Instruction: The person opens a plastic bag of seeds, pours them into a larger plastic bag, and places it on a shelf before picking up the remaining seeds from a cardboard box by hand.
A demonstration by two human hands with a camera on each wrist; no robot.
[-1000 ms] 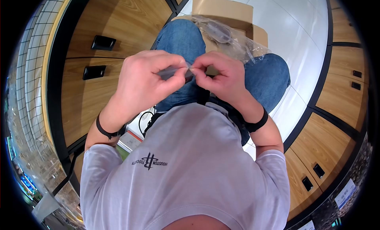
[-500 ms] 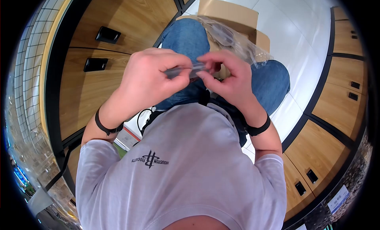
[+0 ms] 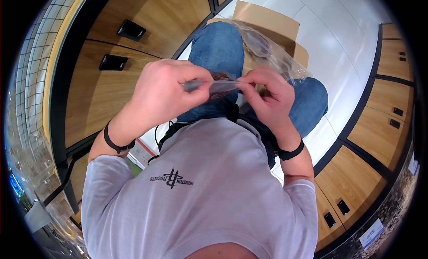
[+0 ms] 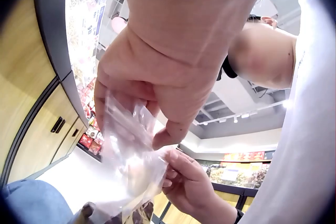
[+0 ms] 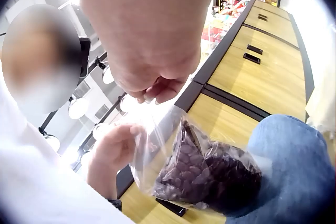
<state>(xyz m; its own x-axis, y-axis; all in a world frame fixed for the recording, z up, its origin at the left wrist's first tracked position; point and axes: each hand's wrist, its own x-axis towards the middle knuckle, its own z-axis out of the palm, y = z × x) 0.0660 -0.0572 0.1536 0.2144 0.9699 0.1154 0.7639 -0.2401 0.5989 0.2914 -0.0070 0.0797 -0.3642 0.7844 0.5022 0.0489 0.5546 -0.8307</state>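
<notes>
In the head view, my left hand [image 3: 166, 87] pinches the left part of a clear plastic bag's top edge [image 3: 219, 86]. My right hand [image 3: 270, 96] pinches that edge's right end between thumb and index finger. Dark brown pieces fill the lower part of the bag [image 5: 210, 176] in the right wrist view, beside a jeans-covered knee [image 5: 286, 166]. In the left wrist view, the clear upper part [image 4: 128, 155] hangs creased below my left hand [image 4: 168, 71], with my right hand [image 4: 194, 190] at its edge.
An open cardboard box [image 3: 267, 20] with clear plastic wrap [image 3: 267, 49] lies on the white floor beyond the knees. Wooden cabinets [image 3: 125, 76] with black handles stand on both sides. A flat red-edged box [image 3: 141, 152] lies beside the left hip.
My hands were close together at the bag's edge; my right hand loosened its fingers, moved right and pinches again. The edge between the hands is stretched longer, and the dark contents show beneath.
</notes>
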